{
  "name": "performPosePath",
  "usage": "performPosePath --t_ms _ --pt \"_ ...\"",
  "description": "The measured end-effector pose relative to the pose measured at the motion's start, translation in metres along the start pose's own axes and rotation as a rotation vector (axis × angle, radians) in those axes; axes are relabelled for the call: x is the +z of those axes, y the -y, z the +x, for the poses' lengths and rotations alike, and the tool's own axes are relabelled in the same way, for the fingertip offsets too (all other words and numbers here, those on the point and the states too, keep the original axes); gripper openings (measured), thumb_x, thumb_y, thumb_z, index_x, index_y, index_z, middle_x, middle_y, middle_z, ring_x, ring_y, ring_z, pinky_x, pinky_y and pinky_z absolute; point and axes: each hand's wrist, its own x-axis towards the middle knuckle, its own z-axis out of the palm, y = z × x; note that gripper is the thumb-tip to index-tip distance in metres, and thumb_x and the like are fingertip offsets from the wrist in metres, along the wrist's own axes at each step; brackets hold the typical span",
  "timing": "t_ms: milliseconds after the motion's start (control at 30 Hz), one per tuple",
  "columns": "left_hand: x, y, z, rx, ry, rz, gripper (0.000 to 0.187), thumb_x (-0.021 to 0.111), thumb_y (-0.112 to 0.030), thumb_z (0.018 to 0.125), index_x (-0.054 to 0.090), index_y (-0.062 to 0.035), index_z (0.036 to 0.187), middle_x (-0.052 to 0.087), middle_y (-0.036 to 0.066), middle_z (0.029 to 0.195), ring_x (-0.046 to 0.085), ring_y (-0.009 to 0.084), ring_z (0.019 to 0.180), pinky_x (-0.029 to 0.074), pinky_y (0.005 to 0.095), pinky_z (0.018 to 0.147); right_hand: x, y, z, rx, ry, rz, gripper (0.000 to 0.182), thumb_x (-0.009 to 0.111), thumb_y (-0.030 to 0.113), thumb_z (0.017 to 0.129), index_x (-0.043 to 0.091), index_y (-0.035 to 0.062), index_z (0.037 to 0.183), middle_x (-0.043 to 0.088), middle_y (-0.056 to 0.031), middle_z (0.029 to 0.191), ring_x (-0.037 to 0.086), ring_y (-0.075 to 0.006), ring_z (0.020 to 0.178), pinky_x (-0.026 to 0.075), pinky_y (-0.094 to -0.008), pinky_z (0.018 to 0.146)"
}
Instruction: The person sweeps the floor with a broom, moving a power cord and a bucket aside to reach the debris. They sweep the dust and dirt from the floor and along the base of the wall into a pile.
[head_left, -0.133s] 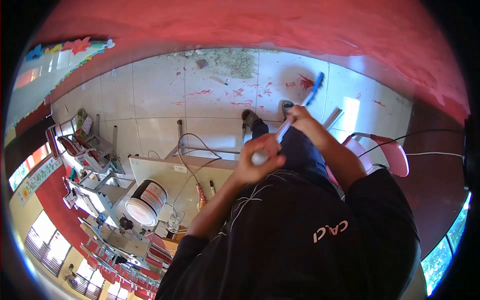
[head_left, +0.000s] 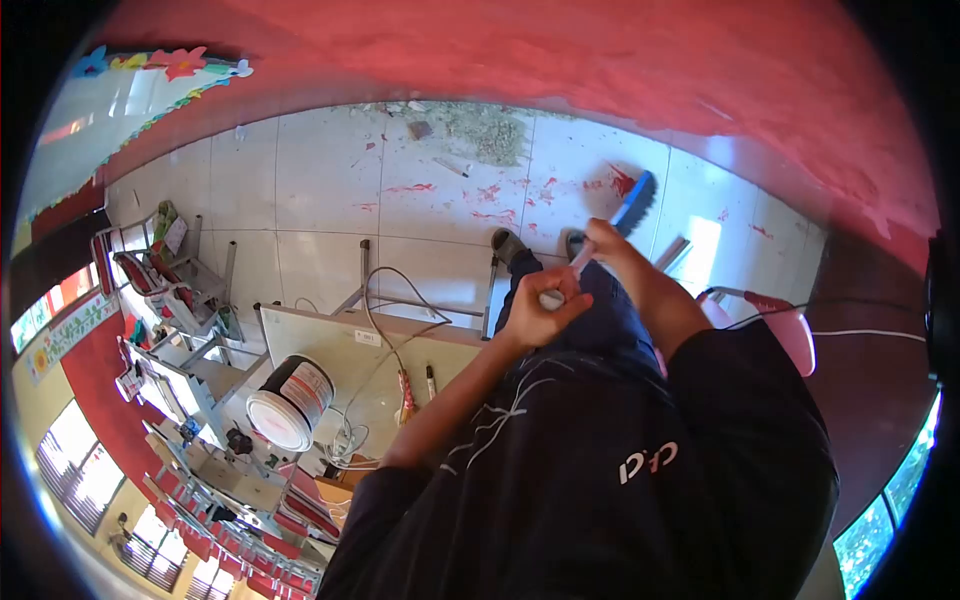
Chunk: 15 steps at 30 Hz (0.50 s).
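Each grip wraps the blue-headed broom [head_left: 631, 202], left hand [head_left: 543, 318] at the handle's end [head_left: 550, 299], right hand [head_left: 614, 246] lower, though I can't tell whether the bristles [head_left: 644, 207], near red smears [head_left: 621, 180], touch the floor [head_left: 325, 180].

The broom [head_left: 634, 203] runs through both hands, its handle end in the left hand [head_left: 535, 318], nearer the body, and its head beyond the right hand [head_left: 610, 243]. Left of the hands stands a table [head_left: 455, 358] with a bucket [head_left: 292, 402] on it (a marker [head_left: 430, 382] lies there too, nearer the hands). Right of them is a chair [head_left: 788, 335]. Ahead, debris [head_left: 490, 135] lies on the floor [head_left: 320, 180] beside the wall [head_left: 520, 50].
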Motion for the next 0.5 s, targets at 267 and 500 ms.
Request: performPosePath --t_ms 267,500 --pt "-0.042 -0.061 -0.042 0.256 -0.138 0.538 0.024 0.068 0.001 0.061 0.046 -0.0051 0.054 0.048 0.005 0.056 0.048 0.0213 0.057 0.040 0.0348 0.072 0.045 0.191 0.162 0.529 -0.093 1.060 0.012 0.055 0.012 0.071 0.054 0.0014 0.066 0.050 -0.0091 0.059 0.052 -0.0203 0.050 0.039 -0.0397 0.040" --pt "-0.025 -0.160 -0.082 0.326 -0.082 0.418 0.022 0.074 -0.003 0.050 0.053 -0.0075 0.055 0.051 0.005 0.055 0.048 0.0212 0.057 0.040 0.0366 0.067 0.033 0.244 0.115 -0.048 -0.300 0.580 0.019 0.056 0.017 0.072 0.058 0.0017 0.062 0.052 -0.0094 0.054 0.055 -0.0227 0.052 0.043 -0.0407 0.046"
